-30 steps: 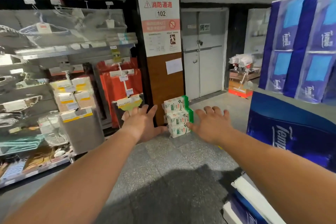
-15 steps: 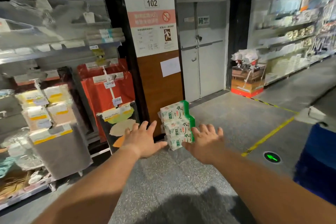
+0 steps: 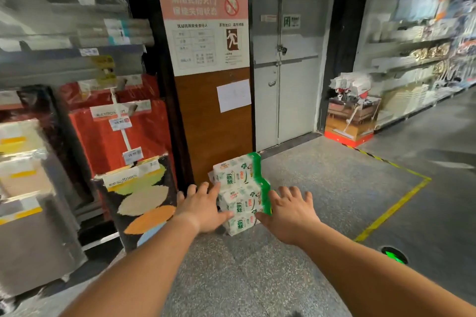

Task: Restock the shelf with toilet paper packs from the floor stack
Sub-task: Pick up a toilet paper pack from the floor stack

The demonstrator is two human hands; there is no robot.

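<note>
On the store floor (image 3: 296,252), beside a brown pillar (image 3: 213,121), a stack of packs (image 3: 240,195) is standing as a person is reaching in, left hand (image 3: 203,210) and right hand (image 3: 289,212) both spread wide, flanking it. The pickup appears to be starting; next, both palms would need to press in and lift.

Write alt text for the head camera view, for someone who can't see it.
Two bare arms reach forward, the left hand and right hand open on either side of a stack of green and white toilet paper packs standing on the speckled floor. Behind the stack is a brown pillar with a fire exit sign, beside grey double doors.
</note>
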